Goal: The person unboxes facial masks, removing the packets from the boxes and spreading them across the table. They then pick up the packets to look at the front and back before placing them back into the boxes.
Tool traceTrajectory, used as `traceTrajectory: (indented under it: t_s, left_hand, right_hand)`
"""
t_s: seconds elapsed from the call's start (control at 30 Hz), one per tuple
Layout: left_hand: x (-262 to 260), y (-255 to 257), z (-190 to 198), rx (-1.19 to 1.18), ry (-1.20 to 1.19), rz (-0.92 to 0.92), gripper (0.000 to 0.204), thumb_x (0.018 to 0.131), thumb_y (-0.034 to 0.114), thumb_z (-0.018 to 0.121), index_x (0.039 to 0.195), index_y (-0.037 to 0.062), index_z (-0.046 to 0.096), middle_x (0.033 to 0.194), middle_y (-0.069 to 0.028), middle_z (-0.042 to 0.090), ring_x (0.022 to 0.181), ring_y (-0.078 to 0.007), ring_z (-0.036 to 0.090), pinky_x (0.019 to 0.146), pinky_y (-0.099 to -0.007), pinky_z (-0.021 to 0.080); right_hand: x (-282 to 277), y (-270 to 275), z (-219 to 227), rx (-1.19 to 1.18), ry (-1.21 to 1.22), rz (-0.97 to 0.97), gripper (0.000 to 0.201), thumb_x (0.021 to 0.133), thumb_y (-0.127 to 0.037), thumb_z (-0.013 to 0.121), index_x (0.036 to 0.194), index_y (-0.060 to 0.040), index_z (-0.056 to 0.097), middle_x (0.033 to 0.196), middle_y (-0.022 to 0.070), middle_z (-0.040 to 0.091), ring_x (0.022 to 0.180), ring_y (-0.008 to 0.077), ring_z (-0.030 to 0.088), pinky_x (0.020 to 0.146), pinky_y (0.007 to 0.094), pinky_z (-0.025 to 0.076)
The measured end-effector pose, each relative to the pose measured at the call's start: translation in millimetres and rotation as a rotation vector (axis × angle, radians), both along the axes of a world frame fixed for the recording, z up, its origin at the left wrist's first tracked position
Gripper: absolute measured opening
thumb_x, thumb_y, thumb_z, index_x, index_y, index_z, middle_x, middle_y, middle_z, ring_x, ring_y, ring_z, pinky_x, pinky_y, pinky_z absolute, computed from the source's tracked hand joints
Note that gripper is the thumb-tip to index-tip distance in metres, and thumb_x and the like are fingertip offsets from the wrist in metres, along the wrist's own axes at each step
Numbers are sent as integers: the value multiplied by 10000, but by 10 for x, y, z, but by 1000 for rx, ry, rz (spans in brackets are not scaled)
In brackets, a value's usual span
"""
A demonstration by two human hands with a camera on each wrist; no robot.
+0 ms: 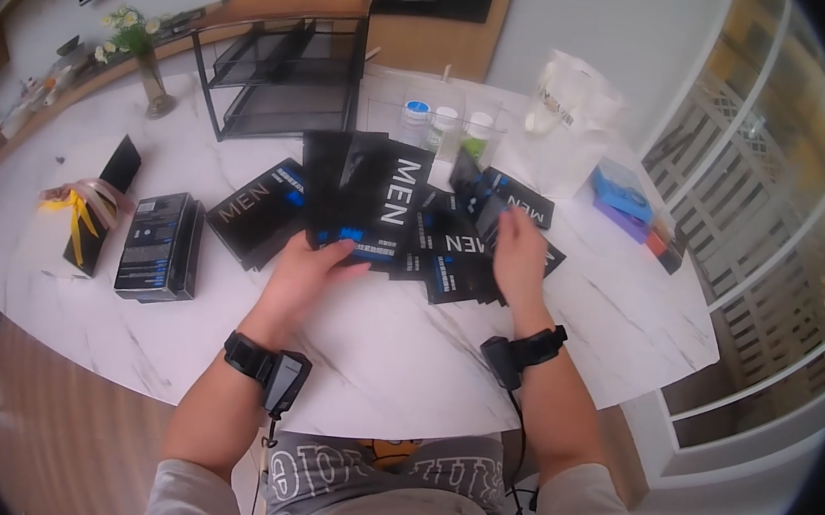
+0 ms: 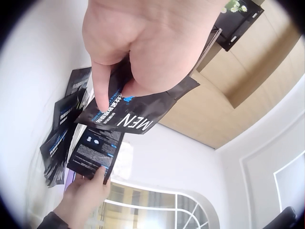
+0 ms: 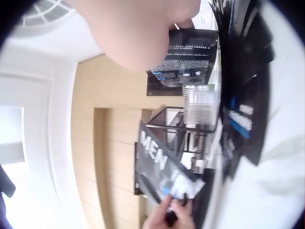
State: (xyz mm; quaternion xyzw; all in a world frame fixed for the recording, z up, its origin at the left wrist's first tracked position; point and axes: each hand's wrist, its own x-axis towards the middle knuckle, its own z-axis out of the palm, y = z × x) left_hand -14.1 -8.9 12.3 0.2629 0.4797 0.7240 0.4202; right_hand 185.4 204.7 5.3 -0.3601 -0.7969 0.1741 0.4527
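Note:
In the head view, the left hand grips black MEN packets by their lower end, thumb on the front; the left wrist view shows its fingers curled round a packet. The right hand pinches another black packet, held raised with its printed back showing in the left wrist view. Beneath and around the right hand lies a fanned pile of black packets. More packets lie fanned left of the left hand.
Black boxes stand at the left, beside a ribboned black item. Behind are a mesh rack, a vase, a clear organiser with bottles and a white bag. Coloured boxes lie at the right.

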Motion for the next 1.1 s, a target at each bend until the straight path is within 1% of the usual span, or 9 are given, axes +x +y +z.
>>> traceTrajectory:
  t_s: [0.07,0.17,0.3,0.6,0.7,0.8,0.9,1.03,1.1]
  left_hand:
    - [4,21,-26,26,-37,16,227,959,20,557,1169,-57,595,1109,-107,666,973,-190,668,820,-308,619]
    - [-16,22,-15,7,-86,13,226,959,-9,518,1164,-90,566,1129,-133,651,971,-214,666,845,-327,619]
    - [37,8,58,31,-215,32,245,979,27,448,1169,-100,536,1150,-148,641,959,-248,676,854,-360,618]
    - [56,-23,122,41,-320,-123,309,1029,176,495,1238,-47,540,1148,-122,664,1005,-207,683,844,-338,598]
    - [31,-9,37,-74,-104,-154,269,991,85,559,1236,-26,554,1162,-111,664,1006,-189,679,858,-328,591]
    - [-20,1,-85,-82,-62,-198,262,950,-7,587,1210,-30,572,1155,-97,664,982,-168,679,851,-297,585]
    - [-10,56,-120,37,-106,-40,233,943,-21,588,1176,-37,593,1119,-93,674,956,-159,681,836,-285,581]
    - [-20,15,-13,68,-127,46,201,928,-43,593,1127,-29,621,1061,-83,692,926,-148,683,823,-286,573]
    - [-41,17,-61,20,-51,2,205,922,-38,607,1126,-18,621,1052,-74,690,918,-139,677,815,-277,565]
  right_hand:
    - [47,-43,172,-459,373,78,287,996,-169,543,1192,24,623,1002,130,718,860,275,699,738,331,515]
    - [17,-194,190,-524,642,299,252,1000,-153,560,1172,16,633,1097,80,704,1017,249,667,867,322,499]
    - [-32,-391,193,184,141,536,296,791,107,507,953,-32,712,1356,151,573,1303,302,512,1103,330,345]
    - [30,-328,213,-240,40,840,282,655,157,409,728,-13,622,1395,152,544,1324,309,471,1092,362,342]
    - [52,-290,211,-195,22,857,359,653,169,418,849,-19,653,1417,138,526,1330,304,465,1095,365,344]
    - [-98,-431,163,-243,364,760,500,728,117,418,1171,-38,593,1417,149,512,1290,309,506,1074,401,392]
    - [-154,-381,-14,-852,772,860,579,866,52,380,1434,-41,315,1391,221,501,1230,333,561,1041,419,460]
    - [-200,-574,-46,-1077,503,1010,545,1008,-204,483,1470,-36,247,1302,203,553,1109,291,630,974,408,506]
    - [-291,-677,-214,-679,220,829,409,981,-233,588,1297,11,495,1053,122,668,872,171,645,780,317,522]
